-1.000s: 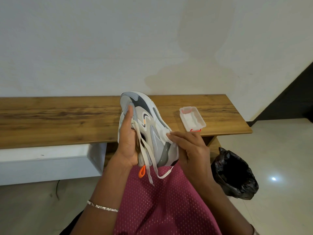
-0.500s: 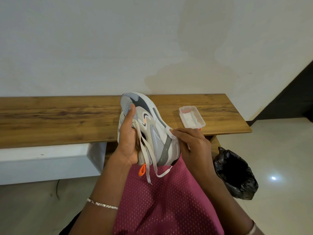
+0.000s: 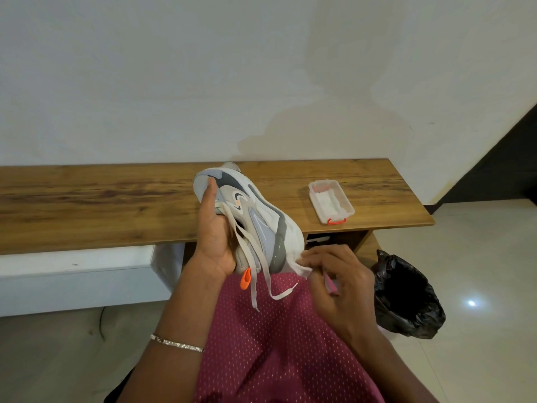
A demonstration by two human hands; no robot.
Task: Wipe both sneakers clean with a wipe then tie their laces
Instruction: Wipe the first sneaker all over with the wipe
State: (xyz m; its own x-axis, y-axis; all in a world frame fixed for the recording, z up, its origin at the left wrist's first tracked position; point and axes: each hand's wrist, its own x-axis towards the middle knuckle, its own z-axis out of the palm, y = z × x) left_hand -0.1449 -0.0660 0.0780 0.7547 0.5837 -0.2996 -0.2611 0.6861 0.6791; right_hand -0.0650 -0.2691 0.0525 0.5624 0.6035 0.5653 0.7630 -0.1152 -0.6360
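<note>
A grey and white sneaker (image 3: pixel 261 225) is held up over my lap, toe pointing away and sole to the right. My left hand (image 3: pixel 216 237) grips its tongue side, thumb on the toe. Loose beige laces (image 3: pixel 255 257) and an orange pull tab (image 3: pixel 245 279) hang from it. Pinched in my right hand (image 3: pixel 338 277) is a white wipe (image 3: pixel 299 267), pressed against the heel end of the sole. Only one sneaker is in view.
An open plastic box of wipes (image 3: pixel 331 200) with orange clips lies on the wooden bench (image 3: pixel 87 205) to the right. A bin lined with a black bag (image 3: pixel 406 298) stands on the tiled floor at my right. My lap is covered by maroon mesh cloth (image 3: pixel 276 344).
My right hand with the wipe has slid down the sole from the mid side toward the heel. The sneaker has tilted slightly, toe further left. My left hand keeps its grip.
</note>
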